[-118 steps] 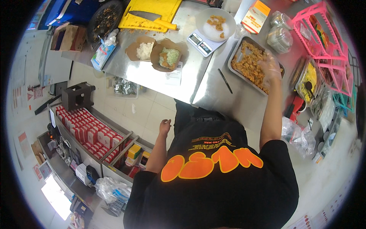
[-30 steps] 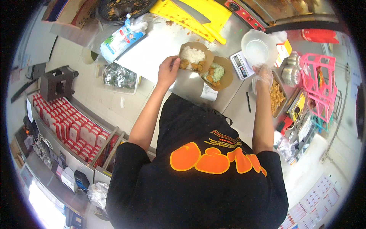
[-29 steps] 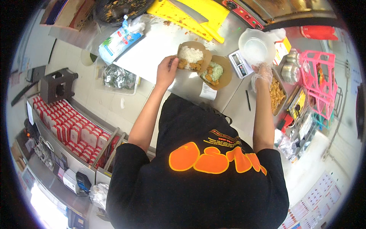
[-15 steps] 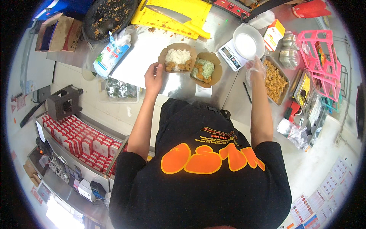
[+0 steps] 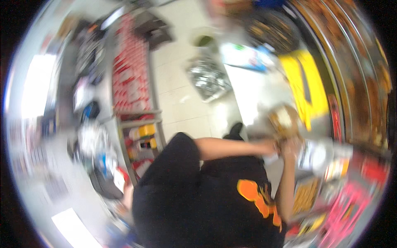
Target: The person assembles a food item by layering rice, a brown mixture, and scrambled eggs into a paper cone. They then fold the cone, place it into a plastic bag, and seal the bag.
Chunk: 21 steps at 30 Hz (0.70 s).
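The view is smeared by motion. A brown paper food box (image 5: 275, 120) with white rice (image 5: 284, 117) stands on the steel counter. My left hand (image 5: 271, 147) reaches across to the near side of this box, beside a small white patch. Close against it, my right hand (image 5: 292, 146) is over the spot just right of the rice box. The fingers of both hands are too blurred to read, and whatever lies between or under them is hidden. A white kitchen scale (image 5: 306, 156) with a round bowl (image 5: 320, 156) is just right of my right hand.
A yellow cutting board (image 5: 318, 97) with a knife (image 5: 305, 80) and a dark pan (image 5: 273, 31) lie beyond. A metal tray of brown food (image 5: 306, 194) and a pink rack (image 5: 347, 211) stand at the right. Red-and-white boxes (image 5: 131, 70) fill a left shelf.
My body and view have turned left, so the counter now appears on the right. My left hand has come across to my right hand, which has left the scale's bowl.
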{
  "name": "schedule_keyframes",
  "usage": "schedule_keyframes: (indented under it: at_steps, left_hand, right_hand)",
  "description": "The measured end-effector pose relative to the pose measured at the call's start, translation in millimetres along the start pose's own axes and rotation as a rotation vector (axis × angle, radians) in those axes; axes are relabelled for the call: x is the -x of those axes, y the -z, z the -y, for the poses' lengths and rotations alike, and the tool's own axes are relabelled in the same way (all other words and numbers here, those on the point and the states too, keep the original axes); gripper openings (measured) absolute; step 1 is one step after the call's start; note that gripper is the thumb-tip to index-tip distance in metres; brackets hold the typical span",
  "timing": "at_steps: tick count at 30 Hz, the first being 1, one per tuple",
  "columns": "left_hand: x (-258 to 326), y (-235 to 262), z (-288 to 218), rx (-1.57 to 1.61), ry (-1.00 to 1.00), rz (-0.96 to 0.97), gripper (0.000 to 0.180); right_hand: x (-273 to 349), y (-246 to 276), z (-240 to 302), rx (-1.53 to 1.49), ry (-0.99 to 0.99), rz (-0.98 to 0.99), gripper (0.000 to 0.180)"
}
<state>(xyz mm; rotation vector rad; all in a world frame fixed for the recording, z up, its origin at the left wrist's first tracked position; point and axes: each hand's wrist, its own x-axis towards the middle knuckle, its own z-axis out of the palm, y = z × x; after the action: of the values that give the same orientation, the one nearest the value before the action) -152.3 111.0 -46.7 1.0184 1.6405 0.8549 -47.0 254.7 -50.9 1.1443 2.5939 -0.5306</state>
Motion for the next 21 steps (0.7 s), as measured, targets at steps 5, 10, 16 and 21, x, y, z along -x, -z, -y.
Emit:
schedule_keyframes:
  at_steps: [5,10,16,21]
  left_hand:
    - [-10,-71,20,0.127,0.065,-0.046,0.053]
    - [-14,-70,22,0.136,0.093,-0.068,0.052]
    - [10,-69,-30,0.045,0.122,0.043,0.041]
    - [10,-70,56,0.102,-0.009,0.008,0.035]
  right_hand:
    - [47,-3,-24,0.379,0.209,0.025,0.034]
    - [41,1,-19,0.259,0.350,-0.011,0.032]
    - [65,-57,-96,0.172,0.518,-0.262,0.028]
    - [102,-6,-48,-0.209,0.280,-0.269,0.024]
